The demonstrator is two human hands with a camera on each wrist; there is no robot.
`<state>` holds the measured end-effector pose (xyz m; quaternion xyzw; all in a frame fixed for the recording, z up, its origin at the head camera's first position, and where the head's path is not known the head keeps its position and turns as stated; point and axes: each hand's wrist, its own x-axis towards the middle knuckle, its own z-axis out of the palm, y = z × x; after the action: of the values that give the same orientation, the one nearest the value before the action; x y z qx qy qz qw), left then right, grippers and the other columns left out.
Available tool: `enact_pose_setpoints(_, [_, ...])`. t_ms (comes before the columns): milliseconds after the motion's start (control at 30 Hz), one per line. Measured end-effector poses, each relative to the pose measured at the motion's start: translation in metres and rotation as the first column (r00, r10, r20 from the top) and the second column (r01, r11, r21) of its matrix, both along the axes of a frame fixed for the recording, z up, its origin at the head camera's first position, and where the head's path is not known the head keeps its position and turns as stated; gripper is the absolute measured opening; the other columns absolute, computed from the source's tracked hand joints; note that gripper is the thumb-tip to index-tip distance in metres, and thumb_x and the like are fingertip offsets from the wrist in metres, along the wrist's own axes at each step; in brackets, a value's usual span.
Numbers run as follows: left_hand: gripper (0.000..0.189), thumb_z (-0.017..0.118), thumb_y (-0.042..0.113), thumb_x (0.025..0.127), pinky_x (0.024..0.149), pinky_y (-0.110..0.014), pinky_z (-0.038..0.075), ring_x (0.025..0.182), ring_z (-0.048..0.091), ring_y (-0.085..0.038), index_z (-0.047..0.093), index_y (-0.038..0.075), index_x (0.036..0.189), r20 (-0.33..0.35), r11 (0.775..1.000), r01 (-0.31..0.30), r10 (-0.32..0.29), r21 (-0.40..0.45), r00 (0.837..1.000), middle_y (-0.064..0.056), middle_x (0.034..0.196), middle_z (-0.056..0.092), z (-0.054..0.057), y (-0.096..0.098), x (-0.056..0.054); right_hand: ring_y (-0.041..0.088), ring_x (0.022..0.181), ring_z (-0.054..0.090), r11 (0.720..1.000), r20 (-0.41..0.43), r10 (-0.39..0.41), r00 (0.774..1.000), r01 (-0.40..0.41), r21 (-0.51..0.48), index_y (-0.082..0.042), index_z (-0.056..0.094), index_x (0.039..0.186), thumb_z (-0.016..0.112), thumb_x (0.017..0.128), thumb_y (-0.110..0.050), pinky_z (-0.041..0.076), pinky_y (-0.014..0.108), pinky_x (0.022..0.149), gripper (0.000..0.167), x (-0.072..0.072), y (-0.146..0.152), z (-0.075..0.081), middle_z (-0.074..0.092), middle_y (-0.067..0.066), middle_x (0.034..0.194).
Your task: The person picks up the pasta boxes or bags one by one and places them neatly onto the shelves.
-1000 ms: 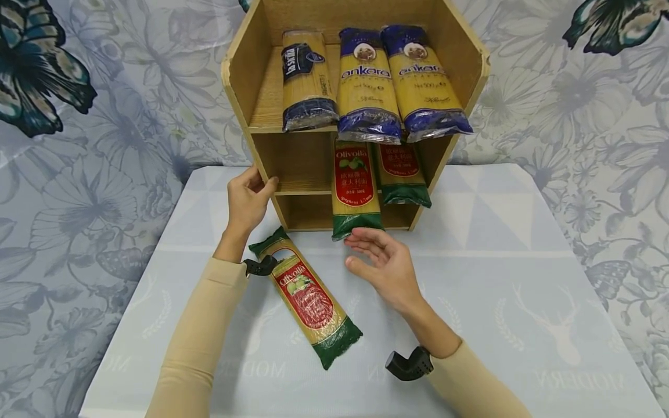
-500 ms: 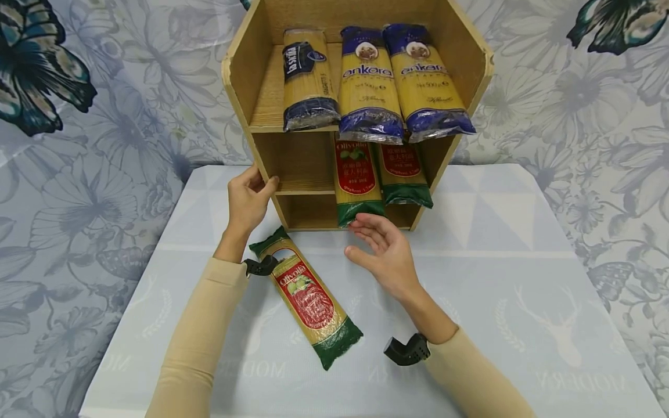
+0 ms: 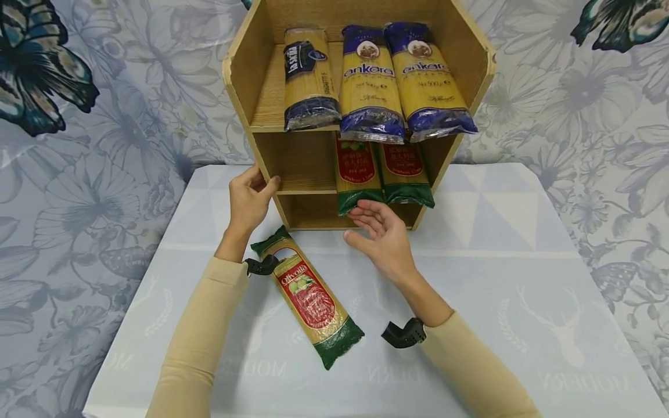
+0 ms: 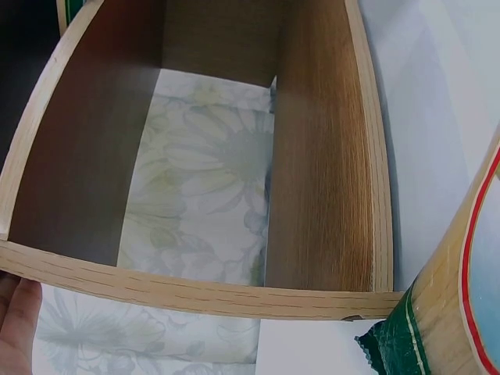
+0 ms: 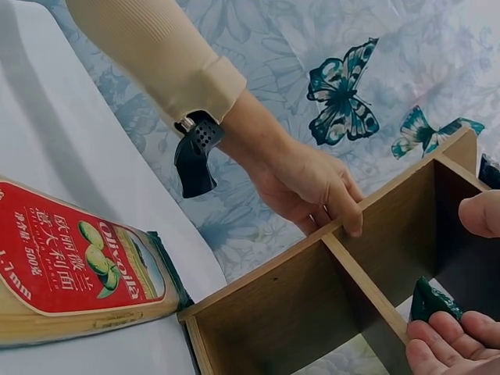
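My left hand (image 3: 250, 200) grips the left side edge of a small wooden shelf unit (image 3: 252, 75), thumb at the front and other fingers partly hidden behind. My right hand (image 3: 381, 241) touches the green lower end of an Olivoila spaghetti packet (image 3: 358, 171) on the middle shelf, fingers fairly straight and thumb apart. In the right wrist view only that packet's green tip (image 5: 433, 301) shows beside the fingertips. A similar spaghetti packet (image 3: 409, 174) lies right of it. Another Olivoila packet (image 3: 310, 296) lies slanted on the table below the unit.
On the top shelf lie a La Skila spaghetti packet (image 3: 309, 81) and two Ankara pasta packets (image 3: 372, 87), their lower ends overhanging the front. A pale printed cloth covers the table (image 3: 496, 278). Flowered fabric (image 3: 104, 203) hangs behind and at the sides.
My right hand has moved forward, toward the shelf. The middle-shelf packet has slid deeper in, its lower end now nearly level with its neighbour's. My left hand stays in place.
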<state>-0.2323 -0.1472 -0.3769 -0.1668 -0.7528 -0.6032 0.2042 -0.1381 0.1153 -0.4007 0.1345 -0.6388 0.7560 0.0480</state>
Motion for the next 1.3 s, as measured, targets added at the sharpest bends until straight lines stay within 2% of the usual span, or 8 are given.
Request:
enact_pose_setpoints(367, [0.033, 0.063, -0.012, 0.092, 0.087, -0.025, 0.058, 0.109, 0.066, -0.048, 0.063, -0.017, 0.124, 0.001, 1.0, 0.02, -0.02, 0.015, 1.0, -0.036, 0.118, 0.065, -0.002, -0.001, -0.001, 0.038, 0.122, 0.057, 0.999, 0.0, -0.011, 1.0, 0.011, -0.034, 0.014, 0.047, 0.136, 0.074, 0.084, 0.008, 0.046, 0.039, 0.108, 0.059, -0.01, -0.003, 0.002, 0.054, 0.027, 0.128])
enact_pose_setpoints(567, [0.033, 0.063, -0.012, 0.092, 0.088, -0.026, 0.058, 0.109, 0.066, -0.047, 0.063, -0.017, 0.124, 0.011, 1.0, 0.018, -0.019, 0.019, 1.0, -0.035, 0.119, 0.065, -0.003, -0.001, -0.002, 0.041, 0.124, 0.055, 0.999, 0.002, -0.009, 1.0, 0.01, -0.04, 0.014, 0.046, 0.136, 0.074, 0.083, 0.01, 0.046, 0.039, 0.109, 0.06, -0.01, -0.003, 0.002, 0.054, 0.027, 0.129])
enact_pose_setpoints(867, [0.034, 0.063, -0.011, 0.092, 0.089, -0.027, 0.058, 0.109, 0.066, -0.046, 0.063, -0.016, 0.125, 0.011, 1.0, 0.015, -0.015, 0.017, 1.0, -0.034, 0.119, 0.066, -0.001, -0.001, 0.0, 0.039, 0.124, 0.055, 1.0, -0.002, 0.004, 1.0, -0.004, 0.0, 0.011, 0.047, 0.139, 0.076, 0.083, 0.009, 0.047, 0.036, 0.108, 0.063, -0.003, -0.001, 0.002, 0.054, 0.029, 0.132])
enact_pose_setpoints(1000, [0.034, 0.063, -0.011, 0.092, 0.089, -0.027, 0.057, 0.11, 0.066, -0.046, 0.063, -0.016, 0.125, 0.015, 1.0, 0.012, -0.012, 0.015, 1.0, -0.034, 0.12, 0.066, 0.0, -0.001, 0.002, 0.039, 0.125, 0.055, 1.0, -0.011, 0.021, 1.0, -0.021, 0.001, 0.01, 0.047, 0.139, 0.076, 0.084, 0.007, 0.046, 0.039, 0.109, 0.062, 0.002, 0.0, 0.002, 0.052, 0.033, 0.133])
enact_pose_setpoints(1133, [0.033, 0.063, -0.012, 0.092, 0.09, -0.029, 0.058, 0.11, 0.066, -0.046, 0.064, -0.016, 0.125, 0.01, 1.0, 0.003, -0.003, 0.009, 1.0, -0.034, 0.119, 0.066, 0.002, 0.0, 0.003, 0.039, 0.126, 0.056, 0.999, -0.023, 0.041, 0.999, -0.041, -0.001, 0.008, 0.047, 0.139, 0.08, 0.084, 0.003, 0.044, 0.045, 0.11, 0.065, 0.008, 0.001, 0.001, 0.055, 0.027, 0.133])
enact_pose_setpoints(1300, [0.033, 0.063, -0.012, 0.092, 0.09, -0.029, 0.058, 0.109, 0.066, -0.045, 0.064, -0.016, 0.125, 0.005, 1.0, -0.001, 0.001, 0.004, 1.0, -0.033, 0.118, 0.066, 0.002, 0.0, 0.003, 0.039, 0.127, 0.055, 0.997, -0.025, 0.07, 0.997, -0.07, -0.019, 0.009, 0.045, 0.141, 0.088, 0.082, -0.012, 0.042, 0.045, 0.112, 0.076, 0.016, 0.004, 0.0, 0.056, 0.022, 0.134])
